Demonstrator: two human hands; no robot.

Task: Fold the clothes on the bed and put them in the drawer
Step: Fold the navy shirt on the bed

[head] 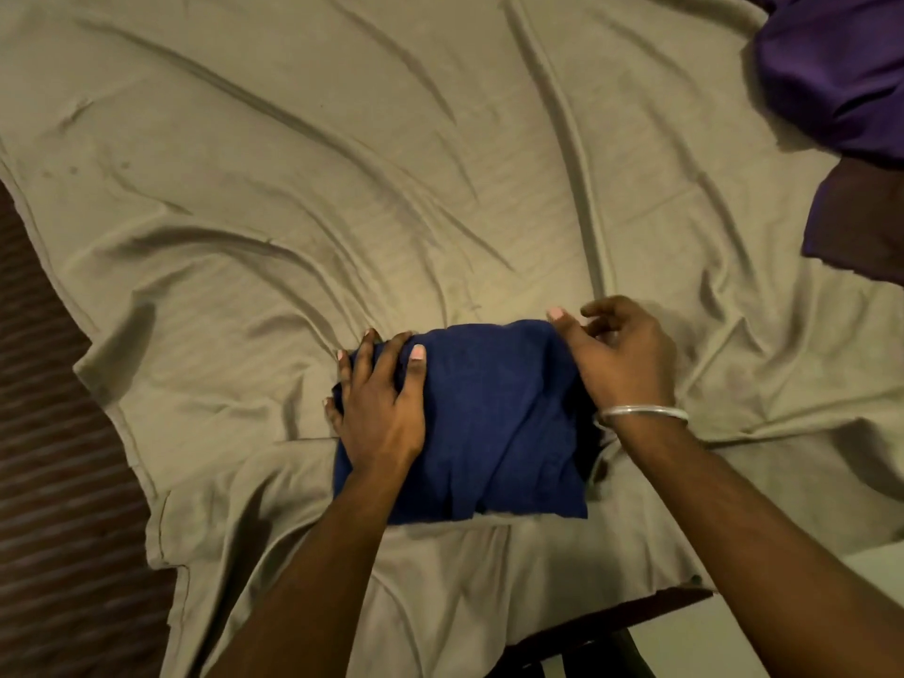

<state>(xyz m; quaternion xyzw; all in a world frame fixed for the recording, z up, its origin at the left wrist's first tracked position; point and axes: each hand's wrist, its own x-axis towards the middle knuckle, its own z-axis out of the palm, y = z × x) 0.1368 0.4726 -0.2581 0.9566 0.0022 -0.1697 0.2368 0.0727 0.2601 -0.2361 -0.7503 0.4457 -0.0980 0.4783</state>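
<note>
At the far left a strip of dark striped floor (pixel 44 433) shows past the edge of the sheet (pixel 293 188), which is tan, wrinkled, and spread over the whole bed. My left hand (pixel 379 403) lies on the left end of the blue garment (pixel 489 423): the fingers are spread and bend down over its left edge, the thumb lies flat on top pointing toward the middle, and the palm presses the cloth. The garment is folded into a thick, roughly rectangular bundle and sits on the sheet near the bed's near edge, between my two hands. My right hand (pixel 616 359) rests with its palm side against the bundle's upper right corner; the fingers are loosely curled and lifted clear of the cloth, gripping nothing. A bangle (pixel 643 413) circles that wrist. At the upper right a purple cloth (pixel 841 71) lies rumpled on the sheet, well apart from the bundle, with a darker brown piece (pixel 861 222) just below it.
</note>
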